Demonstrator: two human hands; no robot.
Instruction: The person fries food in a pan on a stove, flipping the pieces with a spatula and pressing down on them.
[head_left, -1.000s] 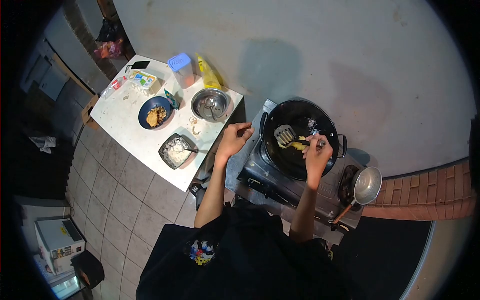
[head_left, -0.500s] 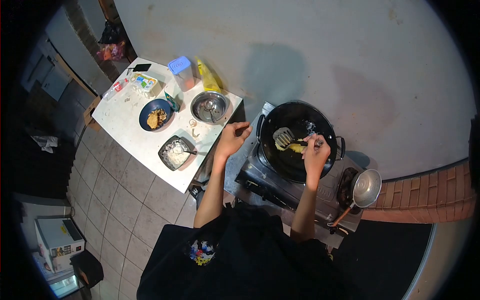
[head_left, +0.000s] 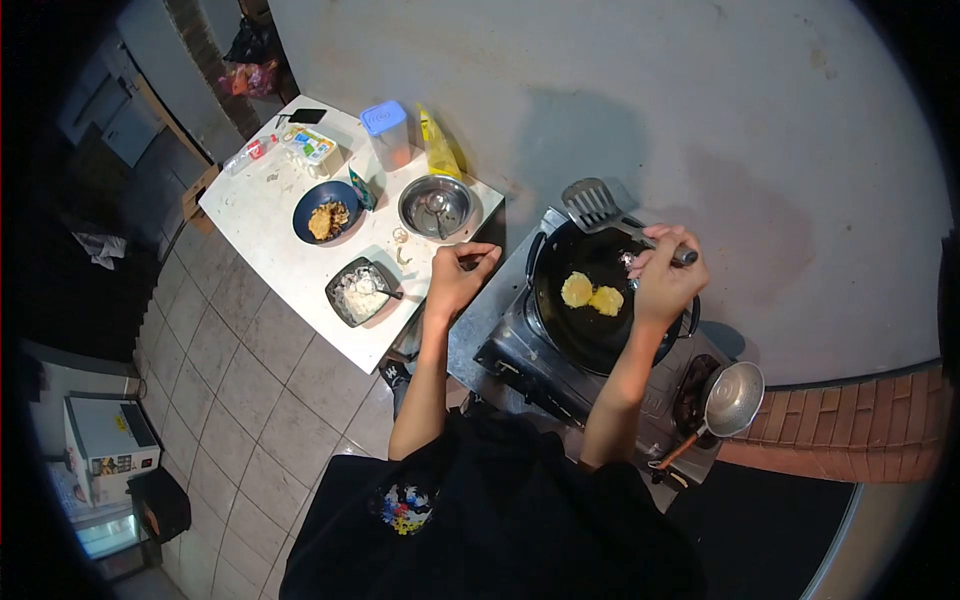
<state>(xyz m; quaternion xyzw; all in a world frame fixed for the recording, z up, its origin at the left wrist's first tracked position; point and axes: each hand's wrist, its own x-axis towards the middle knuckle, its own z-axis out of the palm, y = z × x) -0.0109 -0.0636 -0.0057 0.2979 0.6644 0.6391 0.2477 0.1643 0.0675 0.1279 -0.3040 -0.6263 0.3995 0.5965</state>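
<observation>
My right hand [head_left: 672,275] grips the dark handle of a slotted spatula [head_left: 592,206], its head raised over the far rim of a black two-handled wok [head_left: 590,345]. Two yellow, flattened pieces of food [head_left: 577,290] lie in the wok, side by side and touching. The spatula head is apart from them. My left hand [head_left: 462,277] hovers by the table's right edge, fingers loosely curled with a gap inside the curl, and nothing shows in it. Close by are a steel bowl [head_left: 410,220] with a spoon and a dark square bowl [head_left: 335,305] of white, floury food.
The wok stands on a gas stove [head_left: 540,365]; a small saucepan [head_left: 735,400] sits on its right burner. On the white table [head_left: 270,240] are a blue bowl [head_left: 300,228] of fried food, a blue-lidded container [head_left: 385,135], a yellow packet [head_left: 440,150] and a tub [head_left: 315,150].
My right hand has lifted the spatula up and away from the food toward the wok's far rim. Both yellow pieces are now in full view. My left hand stays near the table edge.
</observation>
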